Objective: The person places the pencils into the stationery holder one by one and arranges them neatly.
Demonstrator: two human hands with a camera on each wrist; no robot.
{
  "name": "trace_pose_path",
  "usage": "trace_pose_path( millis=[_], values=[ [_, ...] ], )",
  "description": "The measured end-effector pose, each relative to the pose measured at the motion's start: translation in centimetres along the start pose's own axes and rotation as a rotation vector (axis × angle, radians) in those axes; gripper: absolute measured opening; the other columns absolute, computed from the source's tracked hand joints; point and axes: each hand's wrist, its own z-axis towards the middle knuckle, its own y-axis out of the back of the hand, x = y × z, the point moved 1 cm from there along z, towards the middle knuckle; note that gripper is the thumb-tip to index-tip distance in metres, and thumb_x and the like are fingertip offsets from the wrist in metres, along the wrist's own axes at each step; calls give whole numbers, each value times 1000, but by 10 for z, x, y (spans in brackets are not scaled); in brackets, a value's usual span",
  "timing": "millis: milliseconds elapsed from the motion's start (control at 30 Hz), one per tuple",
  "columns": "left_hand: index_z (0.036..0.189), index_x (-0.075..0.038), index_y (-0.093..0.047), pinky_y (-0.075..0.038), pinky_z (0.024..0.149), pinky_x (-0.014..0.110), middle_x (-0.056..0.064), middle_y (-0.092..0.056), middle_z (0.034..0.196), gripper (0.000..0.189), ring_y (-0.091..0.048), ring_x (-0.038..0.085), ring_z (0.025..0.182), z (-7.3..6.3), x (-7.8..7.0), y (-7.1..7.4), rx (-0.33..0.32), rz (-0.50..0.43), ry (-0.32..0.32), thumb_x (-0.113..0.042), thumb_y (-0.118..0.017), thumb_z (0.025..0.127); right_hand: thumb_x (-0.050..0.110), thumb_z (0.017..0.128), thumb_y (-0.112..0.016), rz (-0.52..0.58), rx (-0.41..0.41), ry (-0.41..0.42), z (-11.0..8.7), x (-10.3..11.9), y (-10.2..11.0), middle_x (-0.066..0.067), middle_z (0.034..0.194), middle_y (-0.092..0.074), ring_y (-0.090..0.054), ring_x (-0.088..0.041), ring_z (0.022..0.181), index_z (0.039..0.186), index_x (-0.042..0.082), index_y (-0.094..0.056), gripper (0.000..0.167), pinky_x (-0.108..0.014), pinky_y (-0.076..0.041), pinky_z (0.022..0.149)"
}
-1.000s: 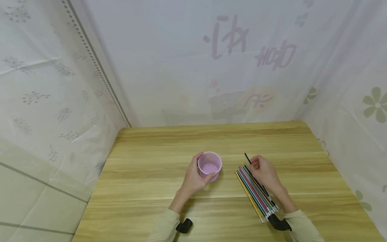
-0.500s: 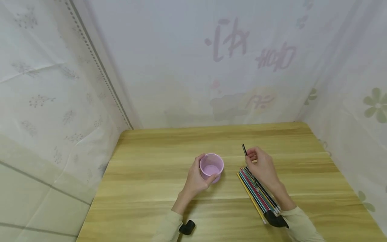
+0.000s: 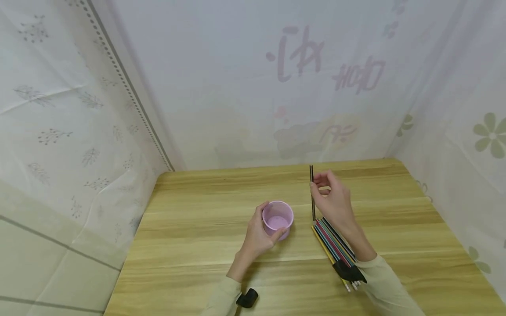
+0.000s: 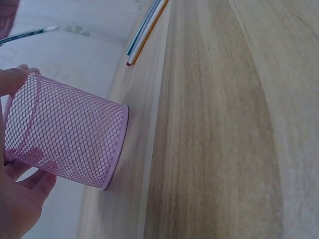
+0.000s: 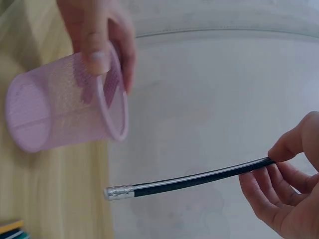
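Observation:
A pink mesh pencil cup stands upright on the table, and nothing shows inside it. My left hand grips it around the rim, fingers on the far side and thumb on the near side. Up and to the right of the cup, my right hand pinches a black pencil between thumb and fingers. Its silver eraser end points down in the head view. Below the right hand lies a bundle of pencils in yellow, teal, red and black, partly covered by that wrist.
The wooden table reaches back to a pale printed curtain, with more curtain on both sides. Black wrist mounts show on the left sleeve and right sleeve.
My right hand has lifted the black pencil up and away from the bundle, slightly leftward, and turned it nearly upright. The left hand stays on the cup, which has hardly moved.

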Motion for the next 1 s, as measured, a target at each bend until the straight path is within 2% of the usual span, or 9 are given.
trace_pose_path(
  millis=[200,367,500,667,1000],
  values=[
    [149,-4,-38,-52,105,46,16,-57,139,91,-58,28,127,0,1,1,12,-2,12,-33,-87,77,-6,89,-66,182,-79,94,12,26,-17,-18,97,-68,-64,-5,86,107,-7,-64,18,-12,-57,71],
    [149,-4,-37,-53,103,47,15,-58,138,91,-59,28,124,0,0,3,14,2,1,-35,-85,78,-10,89,-66,271,-66,150,14,33,-34,-18,97,-68,-65,-6,88,107,-8,-63,19,-15,-59,73],
    [149,-3,-37,-54,102,47,15,-58,137,91,-60,29,123,1,-1,2,13,1,-8,-35,-85,78,-11,87,-68,269,-24,169,12,31,-46,-19,96,-69,-67,-13,88,105,-8,-62,20,-17,-60,72],
    [149,-1,-37,-56,98,47,17,-59,136,91,-62,30,121,1,0,0,11,-26,-25,-34,-85,79,-10,88,-67,224,43,183,7,22,-59,-19,97,-69,-70,-28,87,106,-7,-62,19,-21,-62,72],
    [149,-3,-36,-57,97,47,16,-57,137,89,-60,29,122,-1,0,0,20,-31,-18,-34,-84,80,-6,89,-67,191,113,106,-4,3,-72,-17,99,-69,-70,-28,88,107,-4,-62,19,-26,-63,72]
  ],
)
